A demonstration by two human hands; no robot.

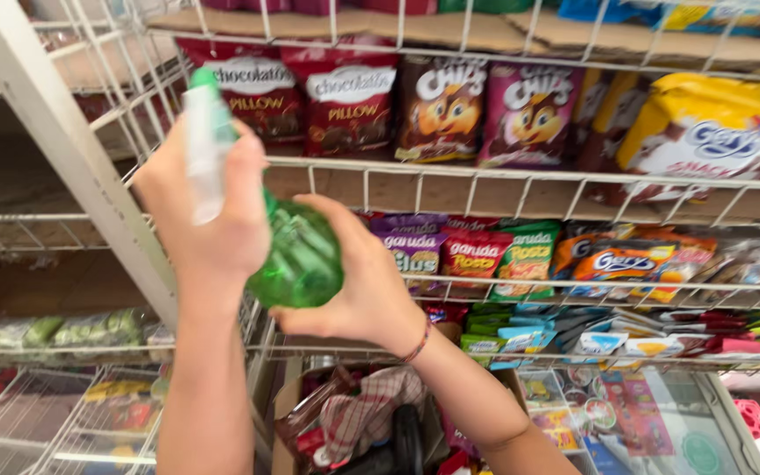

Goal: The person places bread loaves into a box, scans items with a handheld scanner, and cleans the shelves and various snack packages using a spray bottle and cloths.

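The green spray bottle (296, 259) is held up in front of a white wire rack (521, 171), tilted, its pale nozzle end pointing up and to the left. The left hand (208, 207) is clamped around its neck and spray head, while the right hand (367, 281) cups the round green body from the side. Behind them, snack bags (485, 110) fill the rack's shelves.

spray bottle (296, 255) between both hands, in front of wire rack (521, 171) | left hand (208, 207) on its upper part, right hand (358, 281) on its body from the right | snack bags (485, 110) on the shelf behind | smaller packets (521, 255) one shelf lower, right of the hands | checked cloth (367, 413) below the hands
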